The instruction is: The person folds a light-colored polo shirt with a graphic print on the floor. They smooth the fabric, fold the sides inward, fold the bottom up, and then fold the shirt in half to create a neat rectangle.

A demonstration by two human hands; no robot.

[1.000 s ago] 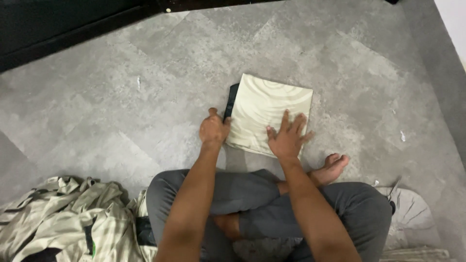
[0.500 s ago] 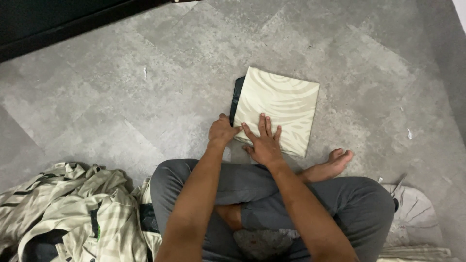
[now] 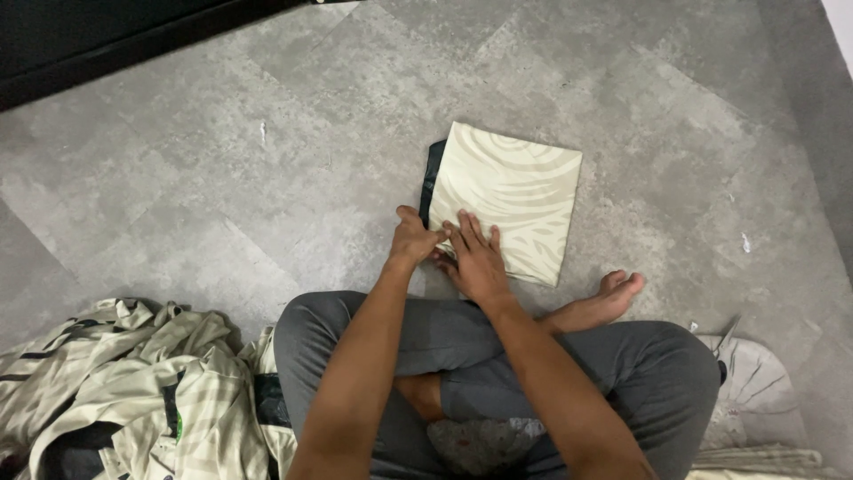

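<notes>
- Head view, looking straight down at a person seated cross-legged on a grey tiled floor point(image 3: 222, 178), in grey trousers point(image 3: 622, 364), with one bare foot point(image 3: 604, 302) poking out to the right.
- A folded cloth point(image 3: 515, 191), cream with pale swirling bands, lies flat on the floor just in front of the knees. It forms a neat, near-square packet, and a dark edge shows along its left side.
- The left hand point(image 3: 410, 240) sits at the cloth's near left corner, fingers curled in and pinching the edge there.
- The right hand point(image 3: 475, 258) lies palm down on the same near corner, fingers straight and spread, pressing the fabric. The two hands touch each other.
- No bin, basket or box is visible; the cloth rests directly on the tiles.
- To the lower left, well apart from the folded cloth, sits a loose heap of crumpled fabric point(image 3: 115, 391), cream-striped with dark patches.
- At the lower right edge, beside the knee, lies a pale, ribbed, rounded object point(image 3: 755, 382); I cannot tell what it is.
- A dark, smooth surface point(image 3: 107, 36) runs along the top left.
</notes>
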